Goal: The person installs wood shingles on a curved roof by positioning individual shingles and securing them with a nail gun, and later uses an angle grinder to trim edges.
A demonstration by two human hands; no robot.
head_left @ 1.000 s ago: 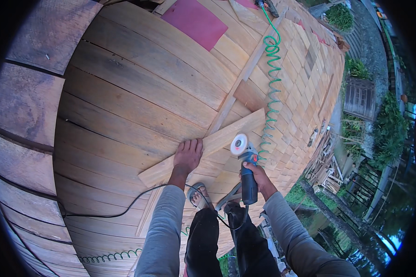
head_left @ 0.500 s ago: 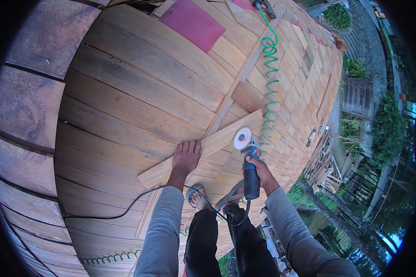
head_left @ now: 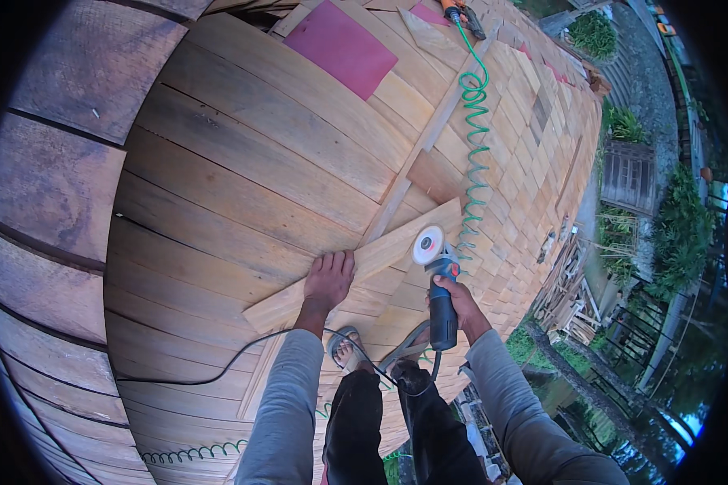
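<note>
A loose wooden board (head_left: 392,241) lies slantwise over the planked wooden surface. My left hand (head_left: 329,277) lies across its left part, with the fingers curled over the far edge. In my right hand (head_left: 461,304) is a blue angle grinder (head_left: 442,311), gripped round its body. Its round disc (head_left: 429,244) points away from me, close to the board's right end; I cannot tell whether it touches the wood. From the grinder's rear a black power cord (head_left: 218,374) runs down past my legs and off to the left.
A green coiled hose (head_left: 477,153) stretches to an orange-and-black tool (head_left: 463,14) at the top. Pink sheet (head_left: 344,48) shows between boards. Overlapping shingles (head_left: 526,162) slope away at right, above ground with a wood pile (head_left: 578,303). Dark planks (head_left: 57,186) line the left. My sandalled foot (head_left: 347,349) stands near the board.
The view has shifted slightly, and the orange part of the far tool now shows. Both hands keep their holds; the grinder sits almost the same against the board.
</note>
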